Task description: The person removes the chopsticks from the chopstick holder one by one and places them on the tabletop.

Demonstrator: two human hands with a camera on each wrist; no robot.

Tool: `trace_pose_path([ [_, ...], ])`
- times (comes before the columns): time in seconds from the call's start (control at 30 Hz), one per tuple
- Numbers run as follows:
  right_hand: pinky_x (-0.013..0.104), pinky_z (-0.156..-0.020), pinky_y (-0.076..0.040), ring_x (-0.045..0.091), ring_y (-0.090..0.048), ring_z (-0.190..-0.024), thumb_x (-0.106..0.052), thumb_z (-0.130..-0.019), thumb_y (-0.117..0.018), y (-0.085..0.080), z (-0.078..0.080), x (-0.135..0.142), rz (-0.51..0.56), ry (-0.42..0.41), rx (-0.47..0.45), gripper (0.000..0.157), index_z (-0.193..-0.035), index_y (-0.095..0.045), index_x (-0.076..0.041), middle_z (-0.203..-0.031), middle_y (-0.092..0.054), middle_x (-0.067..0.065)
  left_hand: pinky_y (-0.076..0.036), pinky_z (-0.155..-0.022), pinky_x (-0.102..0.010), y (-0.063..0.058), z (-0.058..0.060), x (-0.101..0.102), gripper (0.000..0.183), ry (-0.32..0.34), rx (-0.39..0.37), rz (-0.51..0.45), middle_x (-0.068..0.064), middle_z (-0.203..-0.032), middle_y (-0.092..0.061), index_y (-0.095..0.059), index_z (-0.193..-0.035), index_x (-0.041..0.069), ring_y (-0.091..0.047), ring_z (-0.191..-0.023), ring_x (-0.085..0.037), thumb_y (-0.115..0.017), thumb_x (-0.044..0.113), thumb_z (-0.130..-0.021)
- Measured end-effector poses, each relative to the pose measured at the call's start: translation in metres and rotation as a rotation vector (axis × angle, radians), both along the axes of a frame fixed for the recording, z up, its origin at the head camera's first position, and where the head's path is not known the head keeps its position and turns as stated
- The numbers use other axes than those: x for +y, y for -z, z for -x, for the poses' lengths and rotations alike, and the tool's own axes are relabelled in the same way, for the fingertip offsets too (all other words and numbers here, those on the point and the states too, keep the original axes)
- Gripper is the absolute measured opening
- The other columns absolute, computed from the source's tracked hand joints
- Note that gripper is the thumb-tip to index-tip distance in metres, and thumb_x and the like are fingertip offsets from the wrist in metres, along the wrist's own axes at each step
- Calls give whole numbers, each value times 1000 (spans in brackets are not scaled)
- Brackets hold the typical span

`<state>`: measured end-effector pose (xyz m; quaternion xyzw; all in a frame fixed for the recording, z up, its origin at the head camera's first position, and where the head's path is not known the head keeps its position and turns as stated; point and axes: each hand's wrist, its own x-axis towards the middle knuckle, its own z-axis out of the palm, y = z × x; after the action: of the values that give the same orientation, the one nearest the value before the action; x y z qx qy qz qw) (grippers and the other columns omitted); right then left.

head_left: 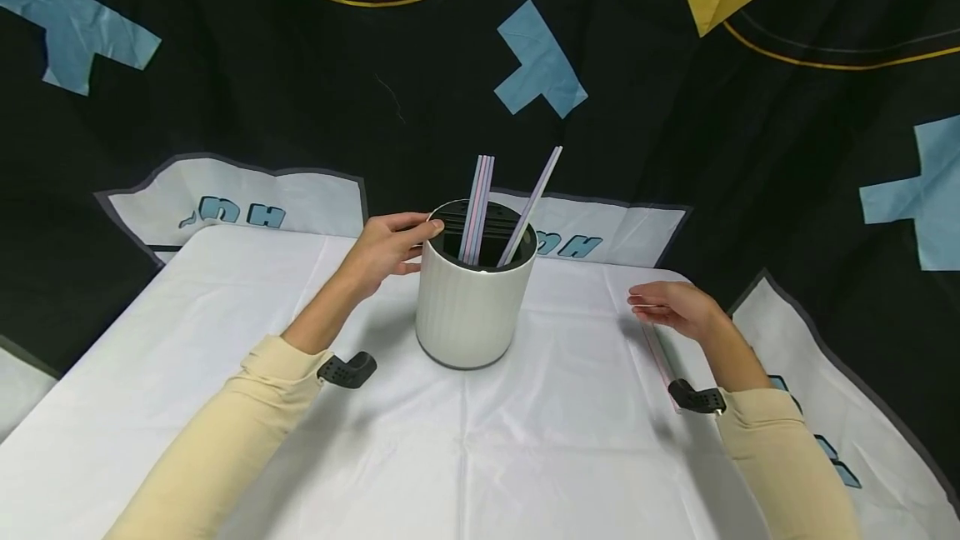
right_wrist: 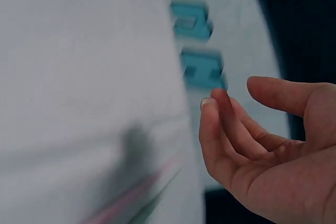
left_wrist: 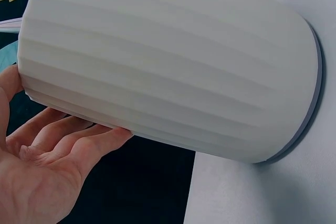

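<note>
A white ribbed cylindrical holder [head_left: 474, 307] with a dark divided inside stands upright on the table. Several slim pale straws [head_left: 476, 211] stand bunched in it, and more straws [head_left: 531, 205] lean right in another section. My left hand [head_left: 392, 248] holds the holder's left side, thumb at the rim; the left wrist view shows the fingers [left_wrist: 94, 142] against the ribbed wall. Off to the right, my right hand [head_left: 675, 307] hovers with loosely bent fingers and nothing in them. Below it lie thin pink and green straws [head_left: 660, 361], partly hidden by the hand and wrist camera.
White cloth covers the table [head_left: 405, 457]. Behind it hangs a black backdrop [head_left: 300, 90] with blue and yellow tape pieces. White cloth flaps with blue lettering [head_left: 240, 211] drop past the table's edges. A black wrist camera [head_left: 347, 370] sits on the left sleeve.
</note>
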<state>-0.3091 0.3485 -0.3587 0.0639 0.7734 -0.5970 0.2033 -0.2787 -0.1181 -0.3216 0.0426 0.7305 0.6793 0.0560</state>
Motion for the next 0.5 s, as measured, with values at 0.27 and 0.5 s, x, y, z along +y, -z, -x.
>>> trace_pose_path([
  [0.27,26,-97,-57,5,-69,-99,-14,-108,-48,-51,-12,-67,30,-145,170,50,-147,-36,14,-110,-67,-7,-56,-100,-46,2,0,0,52,-2,-2,5,-10,-144,-59,-58,-141,8,-60,-130,-32,-69,33,-97],
  [0.5,25,-93,-58,9,-71,-99,-11,-105,-53,-80,-18,-108,146,-167,221,43,-141,-42,11,-109,-71,-3,-56,-99,-46,0,1,0,55,4,6,7,-11,-145,-58,-57,-142,8,-58,-131,-33,-70,35,-96],
])
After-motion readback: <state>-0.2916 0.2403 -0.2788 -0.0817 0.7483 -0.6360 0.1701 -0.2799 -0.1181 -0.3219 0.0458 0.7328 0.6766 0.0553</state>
